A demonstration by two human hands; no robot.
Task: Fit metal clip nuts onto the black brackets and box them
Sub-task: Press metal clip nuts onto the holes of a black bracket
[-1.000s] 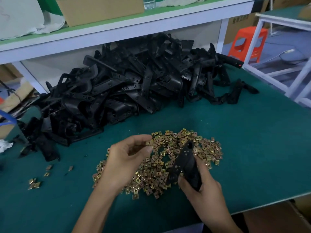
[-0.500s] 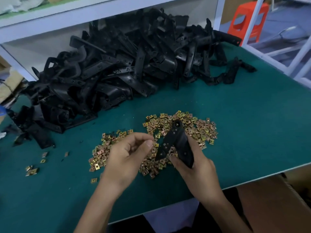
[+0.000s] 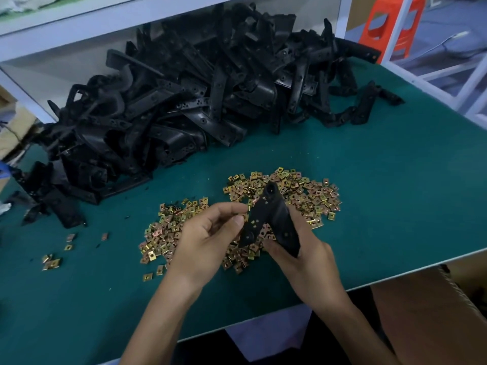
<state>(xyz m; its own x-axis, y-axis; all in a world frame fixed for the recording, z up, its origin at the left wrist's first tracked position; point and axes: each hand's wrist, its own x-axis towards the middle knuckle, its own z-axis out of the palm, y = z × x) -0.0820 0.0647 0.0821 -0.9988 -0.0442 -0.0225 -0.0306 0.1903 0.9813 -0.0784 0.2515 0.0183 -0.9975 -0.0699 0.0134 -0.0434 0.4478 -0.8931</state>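
Well, I see the black bracket (image 3: 274, 219) held up over the heap of clip nuts (image 3: 311, 196), near the front edge of the green table (image 3: 382, 180). It is a bent piece with its corner pointing away from the person and its two arms spreading back toward them. The right hand (image 3: 308, 262) grips the right arm of it, fingers wrapped underneath and thumb along the side. The left hand (image 3: 203, 246) is just beside the bracket's left arm, fingers curled, with forefinger and thumb drawn close together at its edge. I cannot tell whether a nut sits between them, as the spot is too small and dark.

The brass-coloured nuts lie spread across the mat in a loose drift under and around both hands, and a few strays (image 3: 51, 262) lie well apart to the left. Behind them a big heap of brackets (image 3: 184, 101) is piled against the back of the bench, under a white shelf (image 3: 79, 25). A brown cardboard box (image 3: 434, 312) shows below the table edge at the person's right, and an orange stool (image 3: 379, 25) stands beyond the far right corner
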